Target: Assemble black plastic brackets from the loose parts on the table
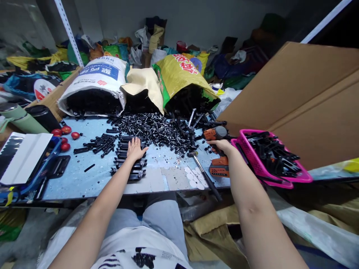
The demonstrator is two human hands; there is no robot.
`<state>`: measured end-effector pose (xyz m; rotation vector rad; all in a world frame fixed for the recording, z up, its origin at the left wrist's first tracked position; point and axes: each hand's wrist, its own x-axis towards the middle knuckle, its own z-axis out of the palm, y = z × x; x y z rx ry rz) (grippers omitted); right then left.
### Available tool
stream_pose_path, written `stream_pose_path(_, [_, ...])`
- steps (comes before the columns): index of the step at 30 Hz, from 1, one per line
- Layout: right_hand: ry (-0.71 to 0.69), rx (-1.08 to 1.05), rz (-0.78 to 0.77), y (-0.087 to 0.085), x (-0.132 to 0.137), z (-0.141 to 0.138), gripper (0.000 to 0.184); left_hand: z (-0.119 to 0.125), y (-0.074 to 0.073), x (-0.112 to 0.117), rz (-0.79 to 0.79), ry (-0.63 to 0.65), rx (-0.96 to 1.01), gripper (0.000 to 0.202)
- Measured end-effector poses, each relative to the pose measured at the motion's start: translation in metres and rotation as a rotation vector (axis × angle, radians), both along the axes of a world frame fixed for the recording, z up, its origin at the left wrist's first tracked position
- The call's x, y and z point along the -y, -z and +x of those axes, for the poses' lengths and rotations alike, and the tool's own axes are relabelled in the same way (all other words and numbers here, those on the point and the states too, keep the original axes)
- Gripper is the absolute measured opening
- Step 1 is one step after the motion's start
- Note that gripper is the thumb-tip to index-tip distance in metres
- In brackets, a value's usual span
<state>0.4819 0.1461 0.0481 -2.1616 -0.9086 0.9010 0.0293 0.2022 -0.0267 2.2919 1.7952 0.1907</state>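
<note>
My left hand (135, 150) lies with its fingers stretched out on a row of black plastic bars (129, 163) set side by side on the table. In my right hand (223, 146) is the grip of an orange and black cordless drill (215, 133), whose battery marked 20V sits low near the table top. The drill's nose points left, towards a big heap of small black parts with metal pins (151, 127). To the left of the row lies a loose pile of black bars (102, 144). A hammer (203, 172) rests between my hands, its dark handle over the front edge.
Behind the heap lie an open white sack (95, 80), a beige bag (146, 84) and a yellow-green sack (187, 78). At right, a pink basket (252, 164) holds black parts beside a cardboard sheet (303, 97). Several red fruits (66, 129) and a green bottle (22, 119) stand left.
</note>
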Motion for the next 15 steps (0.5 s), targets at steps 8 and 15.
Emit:
stream_pose_path(8, [0.007,-0.043,0.024,0.0007,-0.0011,-0.0012,0.032,-0.0005,-0.0047,0.0022,-0.013,0.004,0.001,0.088])
stream_pose_path(15, [-0.007,-0.016,-0.035,-0.0039,0.0036,-0.0013,0.031,-0.0012,-0.0031,0.0022,-0.006,-0.003,-0.005,0.087])
